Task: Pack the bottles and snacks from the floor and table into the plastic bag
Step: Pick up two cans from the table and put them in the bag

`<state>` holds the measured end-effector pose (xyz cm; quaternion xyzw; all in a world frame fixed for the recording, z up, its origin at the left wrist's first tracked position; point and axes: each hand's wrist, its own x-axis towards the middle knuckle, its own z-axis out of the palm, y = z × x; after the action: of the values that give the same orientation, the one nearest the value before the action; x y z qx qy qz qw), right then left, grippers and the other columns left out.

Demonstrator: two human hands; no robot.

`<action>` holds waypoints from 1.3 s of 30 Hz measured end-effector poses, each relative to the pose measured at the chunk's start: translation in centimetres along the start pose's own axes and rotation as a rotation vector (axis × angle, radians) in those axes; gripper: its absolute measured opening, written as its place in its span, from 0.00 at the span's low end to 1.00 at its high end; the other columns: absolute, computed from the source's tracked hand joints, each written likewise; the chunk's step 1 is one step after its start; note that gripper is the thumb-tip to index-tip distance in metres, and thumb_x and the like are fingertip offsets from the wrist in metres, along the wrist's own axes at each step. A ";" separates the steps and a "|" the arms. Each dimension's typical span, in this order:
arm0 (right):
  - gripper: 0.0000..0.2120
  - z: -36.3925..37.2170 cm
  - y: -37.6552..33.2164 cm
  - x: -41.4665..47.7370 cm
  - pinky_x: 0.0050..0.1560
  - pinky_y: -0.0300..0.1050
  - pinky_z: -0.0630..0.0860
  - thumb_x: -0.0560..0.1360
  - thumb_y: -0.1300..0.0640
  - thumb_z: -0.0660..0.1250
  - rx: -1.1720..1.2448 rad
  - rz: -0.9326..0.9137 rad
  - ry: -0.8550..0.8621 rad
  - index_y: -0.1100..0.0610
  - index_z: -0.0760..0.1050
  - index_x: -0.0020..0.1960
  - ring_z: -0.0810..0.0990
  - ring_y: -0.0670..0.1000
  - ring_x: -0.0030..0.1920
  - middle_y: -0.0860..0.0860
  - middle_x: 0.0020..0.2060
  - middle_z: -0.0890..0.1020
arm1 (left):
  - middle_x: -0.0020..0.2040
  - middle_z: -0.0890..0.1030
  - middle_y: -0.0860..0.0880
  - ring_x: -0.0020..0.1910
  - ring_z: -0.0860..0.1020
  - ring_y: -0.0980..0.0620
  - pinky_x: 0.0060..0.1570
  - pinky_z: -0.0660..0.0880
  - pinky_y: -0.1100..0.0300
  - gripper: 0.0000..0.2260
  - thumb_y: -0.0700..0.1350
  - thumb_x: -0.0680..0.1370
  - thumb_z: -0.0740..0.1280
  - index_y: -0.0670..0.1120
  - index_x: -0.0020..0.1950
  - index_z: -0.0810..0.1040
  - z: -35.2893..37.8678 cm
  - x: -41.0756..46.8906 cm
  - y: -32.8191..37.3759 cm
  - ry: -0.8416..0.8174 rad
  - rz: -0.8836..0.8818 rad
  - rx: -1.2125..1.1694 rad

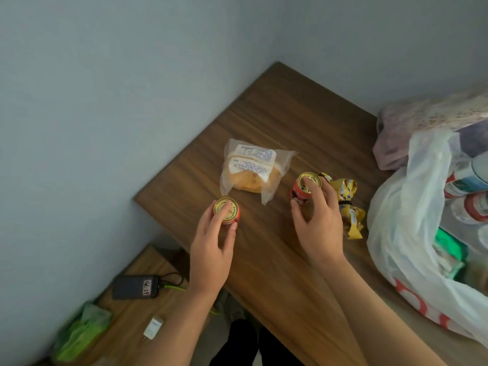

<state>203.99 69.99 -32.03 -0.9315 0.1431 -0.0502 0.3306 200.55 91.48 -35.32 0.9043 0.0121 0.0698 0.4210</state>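
Observation:
Two small red bottles with gold lids stand on the wooden table (277, 122). My left hand (211, 249) is closed around the left bottle (227, 211), fingers on its lid and thumb on its side. My right hand (317, 220) reaches over the right bottle (306, 187): fingers lie on its lid and the thumb stands off to the left. A clear-wrapped bread pack (250, 170) lies between and behind the bottles. A crumpled yellow snack wrapper (348, 204) lies just right of my right hand. The white plastic bag (404, 207) stands open at the right, holding several packs.
Folded cloth (412, 128) lies behind the bag against the wall. Lower left, a low wooden shelf (126, 313) carries a black power bank with a cable (136, 286), a white charger plug (152, 327) and a green plastic bag (79, 331). Grey walls enclose the table's far corner.

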 end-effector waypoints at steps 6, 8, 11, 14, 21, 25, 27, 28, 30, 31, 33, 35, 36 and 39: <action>0.20 1.6 0.6 0.4 0.67 0.42 0.65 0.81 0.56 0.69 0.060 -0.007 0.070 0.53 0.72 0.72 0.68 0.54 0.75 0.55 0.78 0.66 | 0.71 0.75 0.45 0.70 0.74 0.52 0.66 0.71 0.69 0.23 0.47 0.80 0.69 0.51 0.75 0.71 1.5 -0.2 -0.7 0.056 0.004 -0.031; 0.20 2.1 0.9 0.6 0.67 0.41 0.66 0.81 0.56 0.69 0.072 -0.021 0.083 0.53 0.72 0.71 0.69 0.55 0.74 0.56 0.77 0.66 | 0.70 0.75 0.44 0.70 0.73 0.54 0.65 0.71 0.70 0.24 0.45 0.79 0.70 0.50 0.75 0.71 1.7 -0.2 -0.9 0.075 0.019 -0.031; 0.20 2.8 1.2 1.0 0.66 0.41 0.68 0.80 0.58 0.70 0.083 -0.043 0.106 0.54 0.71 0.70 0.69 0.57 0.74 0.58 0.76 0.66 | 0.69 0.75 0.43 0.69 0.73 0.55 0.65 0.70 0.71 0.24 0.44 0.79 0.71 0.49 0.74 0.71 1.8 -0.2 -1.1 0.086 0.049 -0.019; 0.19 3.2 1.6 1.3 0.65 0.42 0.69 0.80 0.59 0.70 0.075 -0.061 0.121 0.55 0.71 0.69 0.69 0.57 0.73 0.59 0.75 0.66 | 0.69 0.76 0.43 0.69 0.74 0.53 0.65 0.71 0.70 0.24 0.44 0.79 0.71 0.48 0.74 0.71 1.8 -0.1 -1.3 0.074 0.051 0.001; 0.20 2.8 1.8 1.5 0.61 0.50 0.76 0.81 0.59 0.70 0.024 -0.098 0.066 0.53 0.67 0.69 0.73 0.62 0.71 0.60 0.75 0.65 | 0.69 0.75 0.43 0.68 0.75 0.51 0.64 0.72 0.70 0.24 0.45 0.79 0.71 0.50 0.74 0.71 1.3 -0.1 -0.8 0.040 0.034 -0.019; 0.20 1.4 1.3 0.6 0.61 0.53 0.79 0.81 0.57 0.69 0.006 -0.107 0.044 0.51 0.66 0.69 0.75 0.63 0.69 0.59 0.76 0.64 | 0.69 0.76 0.44 0.69 0.75 0.52 0.64 0.70 0.73 0.23 0.44 0.78 0.71 0.49 0.73 0.73 0.6 0.3 -0.1 0.006 0.023 -0.014; 0.20 0.3 0.8 0.1 0.58 0.57 0.82 0.81 0.56 0.69 -0.002 -0.138 0.042 0.50 0.65 0.68 0.78 0.63 0.66 0.58 0.75 0.65 | 0.69 0.76 0.45 0.69 0.74 0.52 0.64 0.68 0.75 0.22 0.44 0.78 0.71 0.48 0.72 0.74 0.2 0.8 0.6 0.006 0.016 -0.010; 0.20 -0.3 0.6 -0.2 0.58 0.59 0.82 0.81 0.56 0.69 -0.010 -0.141 0.045 0.50 0.65 0.68 0.79 0.63 0.65 0.58 0.75 0.65 | 0.69 0.76 0.44 0.70 0.74 0.51 0.64 0.68 0.75 0.22 0.44 0.78 0.72 0.48 0.71 0.75 0.0 1.0 1.1 0.008 0.022 -0.010; 0.20 -1.7 -0.1 -0.5 0.59 0.58 0.81 0.80 0.56 0.68 -0.023 -0.142 0.063 0.50 0.65 0.68 0.78 0.62 0.66 0.57 0.75 0.65 | 0.69 0.76 0.45 0.70 0.75 0.51 0.64 0.69 0.74 0.22 0.43 0.78 0.72 0.47 0.71 0.75 -0.4 1.5 2.2 0.002 0.056 -0.030; 0.20 -2.5 -0.5 -0.6 0.60 0.56 0.80 0.81 0.56 0.68 -0.028 -0.142 0.075 0.50 0.65 0.68 0.76 0.61 0.68 0.57 0.75 0.65 | 0.69 0.77 0.45 0.70 0.75 0.51 0.64 0.70 0.72 0.22 0.43 0.78 0.72 0.47 0.72 0.75 -0.7 1.8 2.8 -0.003 0.081 -0.042; 0.21 -4.0 -1.4 -0.9 0.62 0.52 0.78 0.81 0.56 0.69 -0.028 -0.135 0.094 0.49 0.64 0.69 0.74 0.59 0.70 0.55 0.75 0.65 | 0.70 0.76 0.45 0.71 0.74 0.52 0.65 0.74 0.66 0.22 0.44 0.78 0.72 0.48 0.72 0.75 -1.4 2.5 4.2 -0.016 0.130 -0.075; 0.21 -5.6 -2.3 -1.1 0.62 0.49 0.78 0.81 0.55 0.69 -0.029 -0.114 0.111 0.48 0.64 0.70 0.75 0.57 0.69 0.53 0.75 0.64 | 0.71 0.75 0.46 0.72 0.73 0.52 0.64 0.78 0.57 0.22 0.45 0.79 0.72 0.48 0.73 0.74 -2.2 3.3 5.9 -0.047 0.175 -0.103; 0.21 -6.3 -2.6 -1.2 0.63 0.49 0.79 0.81 0.54 0.69 -0.031 -0.098 0.122 0.48 0.64 0.70 0.75 0.56 0.69 0.52 0.75 0.64 | 0.72 0.75 0.46 0.73 0.73 0.52 0.63 0.79 0.54 0.23 0.44 0.79 0.72 0.48 0.73 0.74 -2.6 3.6 6.9 -0.064 0.195 -0.115; 0.20 -8.9 -3.3 -1.9 0.64 0.43 0.76 0.81 0.54 0.69 -0.027 -0.096 0.164 0.50 0.67 0.70 0.75 0.54 0.68 0.53 0.74 0.65 | 0.72 0.75 0.47 0.73 0.73 0.53 0.64 0.78 0.56 0.22 0.46 0.80 0.71 0.49 0.74 0.74 -3.6 4.2 10.1 -0.098 0.253 -0.154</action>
<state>201.23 67.66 -23.06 -0.9345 0.1256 -0.1403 0.3022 203.80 88.06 -24.85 0.8661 -0.1280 0.0787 0.4768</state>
